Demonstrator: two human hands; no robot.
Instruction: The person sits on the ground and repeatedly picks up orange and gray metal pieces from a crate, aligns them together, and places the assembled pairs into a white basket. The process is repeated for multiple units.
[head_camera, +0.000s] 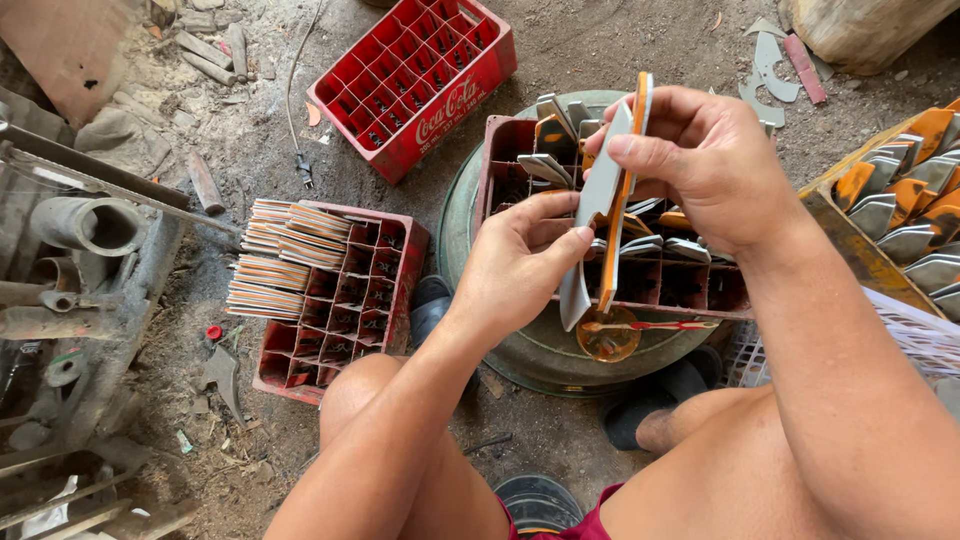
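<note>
My right hand (705, 160) grips the upper part of an orange flat handle piece (620, 200), held upright. My left hand (520, 262) pinches a grey metal blade (592, 215) and presses it flat against the orange piece from the left. Both hands hover above a dark red divided crate (690, 290) holding several grey blades and orange pieces. Below the hands, a small round container (608, 338) of amber liquid rests with a red-handled stick (655, 326) across it.
A red crate (340, 330) at left carries stacked orange-and-white pieces (280, 258). Another red bottle crate (415, 75) stands at the back. A wooden box (905, 200) of blades is at right. The dark red crate sits on a round metal lid (470, 200). Scrap metal lies far left.
</note>
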